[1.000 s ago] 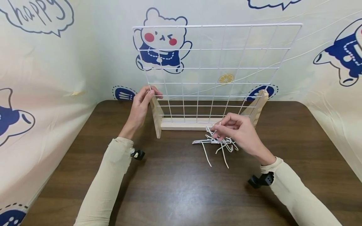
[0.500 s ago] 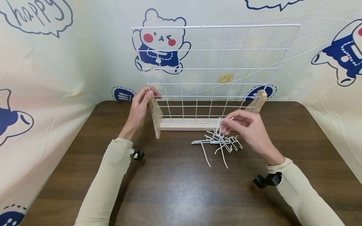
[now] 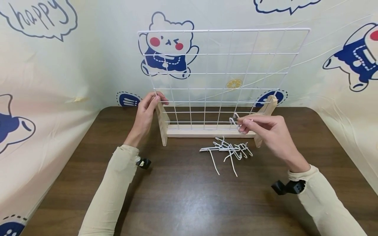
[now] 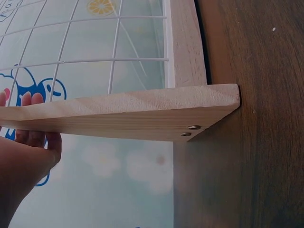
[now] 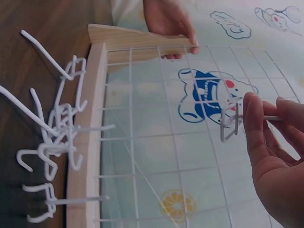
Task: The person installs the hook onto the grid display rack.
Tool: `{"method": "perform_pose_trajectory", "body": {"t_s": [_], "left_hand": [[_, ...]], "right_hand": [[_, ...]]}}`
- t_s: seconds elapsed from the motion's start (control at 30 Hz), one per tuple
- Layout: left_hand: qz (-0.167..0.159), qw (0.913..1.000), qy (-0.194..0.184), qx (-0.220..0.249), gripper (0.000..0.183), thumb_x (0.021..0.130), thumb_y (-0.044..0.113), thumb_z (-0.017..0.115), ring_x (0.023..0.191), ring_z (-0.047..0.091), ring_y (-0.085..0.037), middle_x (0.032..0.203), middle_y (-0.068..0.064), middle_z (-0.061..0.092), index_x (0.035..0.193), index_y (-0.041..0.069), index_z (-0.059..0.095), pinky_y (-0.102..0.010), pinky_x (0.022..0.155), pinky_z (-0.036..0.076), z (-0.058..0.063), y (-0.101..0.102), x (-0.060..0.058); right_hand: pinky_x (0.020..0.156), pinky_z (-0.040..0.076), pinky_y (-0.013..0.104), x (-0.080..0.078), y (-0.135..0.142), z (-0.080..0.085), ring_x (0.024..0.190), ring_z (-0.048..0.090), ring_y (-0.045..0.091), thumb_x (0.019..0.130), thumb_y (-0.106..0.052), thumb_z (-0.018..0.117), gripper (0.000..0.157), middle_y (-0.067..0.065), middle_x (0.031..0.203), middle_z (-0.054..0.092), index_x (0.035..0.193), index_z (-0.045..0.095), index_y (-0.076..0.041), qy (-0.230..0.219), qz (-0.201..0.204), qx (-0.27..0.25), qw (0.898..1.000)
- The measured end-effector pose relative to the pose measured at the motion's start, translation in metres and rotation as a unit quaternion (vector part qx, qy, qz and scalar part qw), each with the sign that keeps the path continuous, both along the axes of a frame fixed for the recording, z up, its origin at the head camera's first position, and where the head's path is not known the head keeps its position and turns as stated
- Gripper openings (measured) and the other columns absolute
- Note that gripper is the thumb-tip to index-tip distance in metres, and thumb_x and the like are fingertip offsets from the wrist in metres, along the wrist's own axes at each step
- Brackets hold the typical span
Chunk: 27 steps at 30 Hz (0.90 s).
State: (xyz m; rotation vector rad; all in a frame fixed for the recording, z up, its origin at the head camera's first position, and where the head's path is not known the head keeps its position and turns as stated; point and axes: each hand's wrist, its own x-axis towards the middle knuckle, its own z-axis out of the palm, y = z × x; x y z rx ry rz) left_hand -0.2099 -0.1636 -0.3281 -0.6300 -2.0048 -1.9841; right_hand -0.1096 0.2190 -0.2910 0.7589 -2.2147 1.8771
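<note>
A white wire grid panel (image 3: 206, 73) stands upright in a wooden stand (image 3: 206, 132) with a side piece at each end. My left hand (image 3: 147, 106) grips the top of the left wooden side (image 4: 118, 107), fingers on one face and thumb on the other. In my right hand (image 3: 267, 132) a white wire hook (image 5: 230, 121) is pinched between thumb and fingers, raised in front of the grid's lower right part. Its bent end points toward the grid; whether it touches the wires I cannot tell. Below lies a tangled pile of white wire hooks (image 3: 230, 149).
The brown wooden table (image 3: 183, 203) carries the stand near its back edge. Behind hangs a pale printed cloth (image 3: 118, 49) with cartoon bears. A black wrist camera (image 3: 143, 162) sits on the left sleeve and another camera (image 3: 288, 187) on the right.
My right hand has lifted a white wire hook out of the pile and moved right and up toward the grid. The left hand keeps its place on the stand.
</note>
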Motion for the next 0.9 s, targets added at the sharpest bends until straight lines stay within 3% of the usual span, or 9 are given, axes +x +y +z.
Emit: {"method": "perform_pose_trajectory", "body": {"t_s": [0.13,0.37,0.53,0.77,0.9], "left_hand": [[0.001,1.0,0.005,0.001,0.033,0.107,0.023,0.046,0.11,0.054,-0.044,0.11,-0.016,0.06,0.115,-0.007,0.056,-0.045,0.111,0.036,-0.001,0.001,0.0],[0.001,1.0,0.007,0.001,0.033,0.107,0.024,0.046,0.108,0.057,-0.038,0.112,-0.018,0.059,0.115,-0.007,0.056,-0.046,0.111,0.036,-0.001,0.0,0.0],[0.001,1.0,0.004,0.001,0.031,0.107,0.023,0.046,0.11,0.056,-0.04,0.111,-0.016,0.06,0.114,-0.004,0.058,-0.045,0.111,0.035,-0.001,0.0,0.001],[-0.001,0.9999,0.01,0.005,0.032,0.107,0.022,0.045,0.108,0.055,-0.041,0.11,-0.017,0.059,0.114,-0.008,0.057,-0.043,0.11,0.036,-0.001,0.0,0.0],[-0.003,0.9998,0.017,0.013,0.033,0.107,0.02,0.046,0.106,0.057,-0.041,0.11,-0.02,0.059,0.114,-0.011,0.056,-0.046,0.108,0.038,-0.002,0.001,-0.001]], "right_hand": [[0.081,0.057,0.028,0.001,0.006,0.007,0.084,0.07,0.024,0.094,0.004,0.063,0.017,0.025,0.099,0.07,0.107,0.072,0.009,0.009,-0.018,-0.036,0.999],[0.087,0.056,0.029,-0.001,0.015,0.016,0.086,0.072,0.026,0.092,0.012,0.059,0.019,0.029,0.1,0.069,0.109,0.065,0.02,0.034,-0.018,-0.107,0.993],[0.09,0.055,0.032,-0.002,0.02,0.023,0.086,0.072,0.028,0.092,0.015,0.058,0.021,0.03,0.105,0.067,0.11,0.061,0.025,0.038,-0.019,-0.15,0.988],[0.094,0.052,0.029,0.0,0.025,0.031,0.092,0.07,0.026,0.093,0.01,0.061,0.022,0.026,0.106,0.068,0.11,0.063,0.023,0.042,-0.054,-0.148,0.987],[0.092,0.053,0.031,-0.001,0.026,0.036,0.089,0.071,0.028,0.092,0.013,0.06,0.021,0.026,0.106,0.068,0.108,0.061,0.027,0.052,-0.05,-0.176,0.982]]}}
